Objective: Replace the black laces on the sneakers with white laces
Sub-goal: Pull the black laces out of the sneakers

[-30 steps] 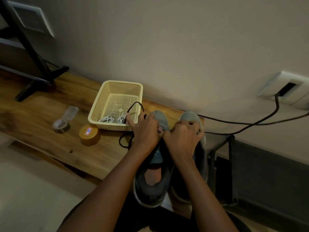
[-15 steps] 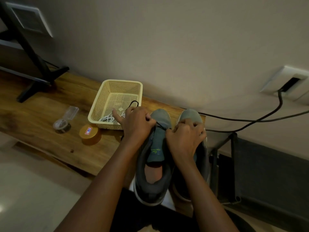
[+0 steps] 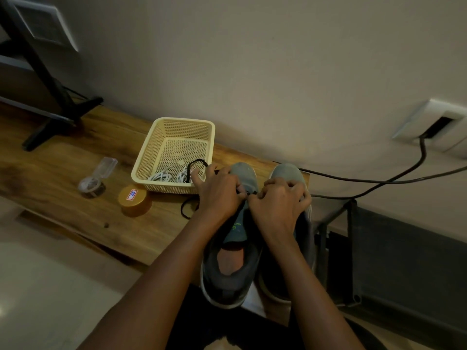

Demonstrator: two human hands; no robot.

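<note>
- I read the sneakers as dk grey uppers, lighter grey toes, white sole rim; tongue blue-grey w/ green logo.
- Black lace: plain black.
- Basket at worktop's back edge: cream, fine mesh holes; white laces inside.
- Worktop: brown wood grain, dk knots.
- Round tin: amber-gold; label white, red border, blue marks.

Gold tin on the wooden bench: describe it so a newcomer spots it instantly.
Start at the wooden bench along the wall and find the cream mesh basket on it. Just in front of the basket's near left corner sits the gold tin. It is round with a white sticker on top, unlike the clear plastic container to its left.
</note>
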